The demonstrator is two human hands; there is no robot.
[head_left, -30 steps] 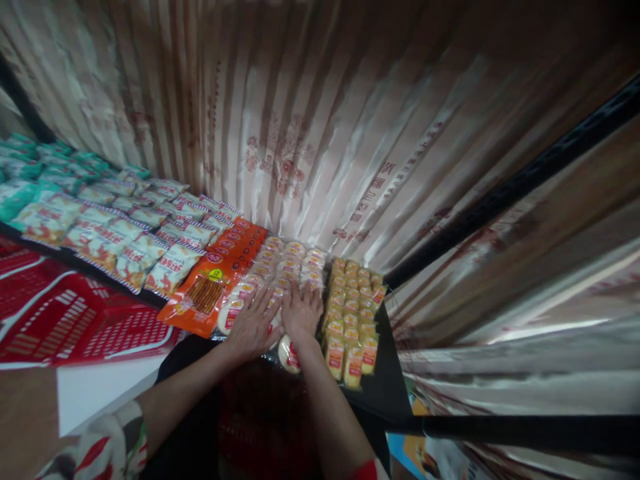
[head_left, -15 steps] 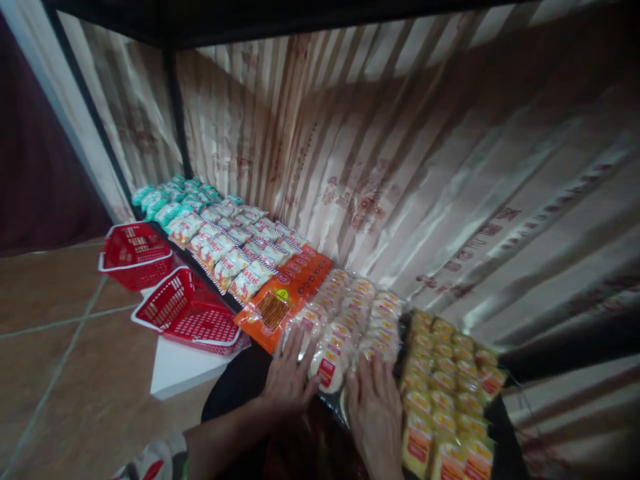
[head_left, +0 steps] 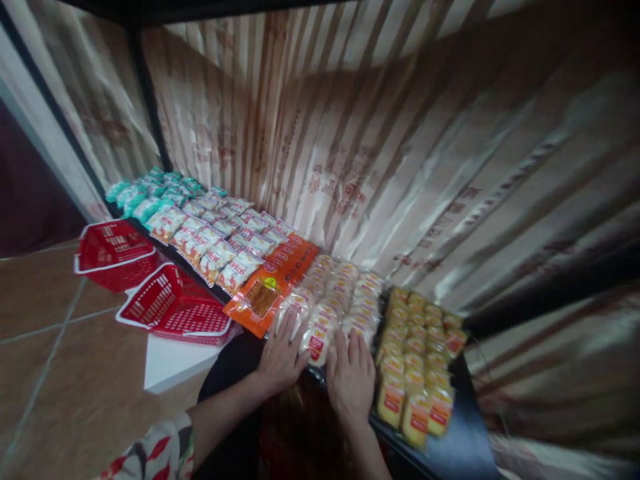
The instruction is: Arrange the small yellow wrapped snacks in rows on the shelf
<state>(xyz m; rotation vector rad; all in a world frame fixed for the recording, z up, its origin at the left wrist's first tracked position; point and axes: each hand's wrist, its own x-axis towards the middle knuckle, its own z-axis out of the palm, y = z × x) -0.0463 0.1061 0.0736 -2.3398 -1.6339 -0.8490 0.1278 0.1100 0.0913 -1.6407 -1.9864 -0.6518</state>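
Rows of round pale pastries in clear wrappers (head_left: pixel 316 341) lie on a dark shelf in front of me. My left hand (head_left: pixel 283 353) rests flat with fingers spread on the front end of the left row. On the front of the right row lies my right hand (head_left: pixel 351 373), its fingers stretched out and slightly apart. Between the two hands the front pastry of the middle row shows a red label. Both hands touch the wrappers without gripping any. An orange snack bag (head_left: pixel 265 293) lies just left of the pastries.
Yellow packaged cakes (head_left: pixel 413 373) stand in rows to the right on the dark shelf (head_left: pixel 467 427). White snack packets (head_left: pixel 210 250) and green packets (head_left: pixel 145 203) lie farther left. Two red baskets (head_left: pixel 175 307) stand at the lower left, near a white board (head_left: pixel 175 363). A pleated curtain (head_left: pixel 360 147) hangs behind.
The whole scene has shifted left in view as my head turned, and more of the shelf's right end shows. Both hands still lie on the front pastries.
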